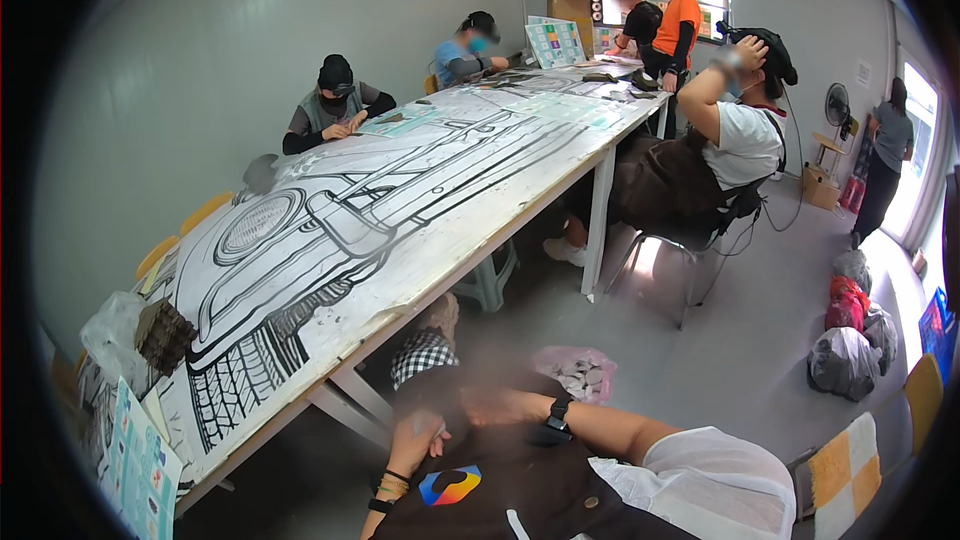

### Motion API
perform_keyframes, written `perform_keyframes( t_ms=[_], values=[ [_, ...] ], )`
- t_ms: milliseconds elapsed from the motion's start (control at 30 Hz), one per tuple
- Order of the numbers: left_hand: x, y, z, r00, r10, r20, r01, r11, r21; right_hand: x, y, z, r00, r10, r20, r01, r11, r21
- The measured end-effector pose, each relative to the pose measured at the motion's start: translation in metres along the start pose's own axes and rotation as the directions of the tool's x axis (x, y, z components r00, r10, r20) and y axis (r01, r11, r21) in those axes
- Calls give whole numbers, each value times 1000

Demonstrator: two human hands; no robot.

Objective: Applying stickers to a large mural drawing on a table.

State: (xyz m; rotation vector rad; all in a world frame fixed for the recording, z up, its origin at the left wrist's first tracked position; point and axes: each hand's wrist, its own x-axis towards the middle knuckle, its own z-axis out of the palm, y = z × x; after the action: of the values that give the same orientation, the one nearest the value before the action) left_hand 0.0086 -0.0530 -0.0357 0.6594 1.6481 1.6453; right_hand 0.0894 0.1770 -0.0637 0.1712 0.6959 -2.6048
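Note:
My left hand (pixel 421 436) is low in front of me, over the dark brown apron (pixel 500 490) on my lap. Its visible fingers curl inward; whatever they hold, if anything, is hidden. A few bracelets circle that wrist. My right hand (pixel 495 406) reaches across from the right, close to the left one, with a black wristwatch (pixel 558 414) on its arm. Blur smears its fingers, so their pose cannot be made out. Black-and-white checked cloth (pixel 423 356) shows just beyond my hands, by the table's edge.
A long table (pixel 395 292) covered with a large black line drawing runs from near left to the far end. Several people sit or stand around it. A brown stack (pixel 163 337) lies at its near left. Pink bag (pixel 577 376) and grey bags (pixel 845 363) rest on the floor.

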Motion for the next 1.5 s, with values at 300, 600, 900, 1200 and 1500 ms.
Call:
perform_keyframes(
  t_ms=[300,600,900,1200,1500],
  values=[
    [0,2,0,1000,-12,-2,12,997,72,4,-2,-1,997,47,-58,-45,998,50],
    [0,1,0,1000,-2,2,2,999,37,6,-3,-5,997,44,-63,-42,999,25],
    [0,2,0,1000,-9,-8,10,999,44,1,-3,-2,1000,19,-8,-19,999,39],
    [0,3,1,1000,-7,-27,6,998,-61,-3,-2,1,1000,24,0,-24,998,50],
    [4,-5,-5,1000,9,3,-9,1000,2,1,-1,-3,999,2,-39,-1,999,41]
  ],
)
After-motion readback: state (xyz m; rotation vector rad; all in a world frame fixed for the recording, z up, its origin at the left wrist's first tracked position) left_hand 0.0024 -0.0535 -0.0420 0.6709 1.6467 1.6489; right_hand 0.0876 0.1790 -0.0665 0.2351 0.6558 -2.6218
